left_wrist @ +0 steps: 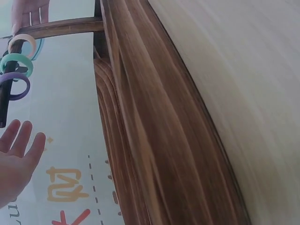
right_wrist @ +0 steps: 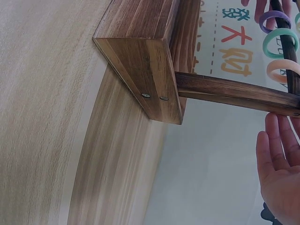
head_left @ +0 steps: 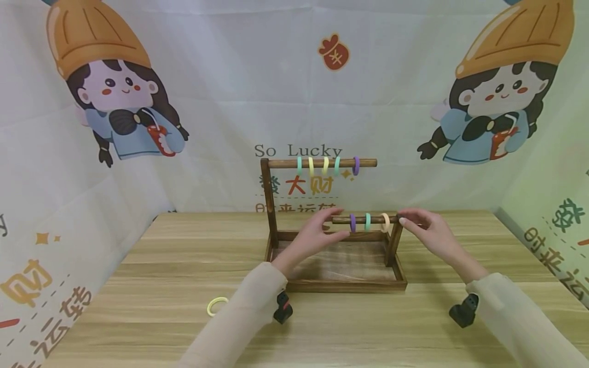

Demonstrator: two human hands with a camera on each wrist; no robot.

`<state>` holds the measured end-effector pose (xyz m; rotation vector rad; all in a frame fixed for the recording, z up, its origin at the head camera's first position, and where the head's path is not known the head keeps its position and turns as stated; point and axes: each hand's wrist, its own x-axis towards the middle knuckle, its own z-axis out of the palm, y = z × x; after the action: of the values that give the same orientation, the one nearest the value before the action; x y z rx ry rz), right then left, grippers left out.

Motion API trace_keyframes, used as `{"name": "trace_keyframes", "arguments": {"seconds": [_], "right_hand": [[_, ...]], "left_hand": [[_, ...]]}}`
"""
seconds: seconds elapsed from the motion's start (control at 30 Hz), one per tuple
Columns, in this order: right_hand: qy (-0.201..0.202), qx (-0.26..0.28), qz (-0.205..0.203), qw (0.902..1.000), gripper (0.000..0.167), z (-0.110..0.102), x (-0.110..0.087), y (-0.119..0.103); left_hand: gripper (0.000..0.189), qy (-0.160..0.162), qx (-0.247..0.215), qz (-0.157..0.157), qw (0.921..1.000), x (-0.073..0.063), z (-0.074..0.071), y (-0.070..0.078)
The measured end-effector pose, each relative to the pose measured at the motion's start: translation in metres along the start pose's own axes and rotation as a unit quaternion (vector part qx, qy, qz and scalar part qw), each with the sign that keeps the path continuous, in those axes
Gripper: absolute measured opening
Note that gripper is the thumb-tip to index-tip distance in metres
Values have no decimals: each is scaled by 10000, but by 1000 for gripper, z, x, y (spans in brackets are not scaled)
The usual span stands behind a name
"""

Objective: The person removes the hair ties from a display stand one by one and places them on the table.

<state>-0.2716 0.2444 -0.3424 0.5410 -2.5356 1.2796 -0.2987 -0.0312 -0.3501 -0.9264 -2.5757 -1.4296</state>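
Note:
A dark wooden rack (head_left: 345,286) stands on the table, with a short lower rod (head_left: 340,220) in front. Purple (head_left: 352,223), mint (head_left: 367,222) and peach (head_left: 386,223) rings hang on that rod. Beside its free end is my left hand (head_left: 313,232), thumb and fingers spread; the left wrist view shows the fingers (left_wrist: 19,140) extended, holding nothing. My right hand (head_left: 432,232) is at the top of the short post (head_left: 393,245). In the right wrist view its fairly straight fingers (right_wrist: 276,145) touch or nearly touch the post's outer side.
The taller upper rod (head_left: 285,163) carries several mint, yellow and purple rings. A yellow ring (head_left: 216,306) lies on the wooden table (head_left: 175,266), left of the rack. Behind hangs a printed cloth (head_left: 239,92). A black wrist camera (head_left: 282,307) sits under my left sleeve.

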Motion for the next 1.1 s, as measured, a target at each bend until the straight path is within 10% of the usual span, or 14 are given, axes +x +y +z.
{"name": "trace_keyframes", "arguments": {"seconds": [1.1], "right_hand": [[-4, 10, -39, 10000, 36, 0, -1, 1]], "left_hand": [[37, 101, -1099, -230, 9936, 11, 17, 6]]}}
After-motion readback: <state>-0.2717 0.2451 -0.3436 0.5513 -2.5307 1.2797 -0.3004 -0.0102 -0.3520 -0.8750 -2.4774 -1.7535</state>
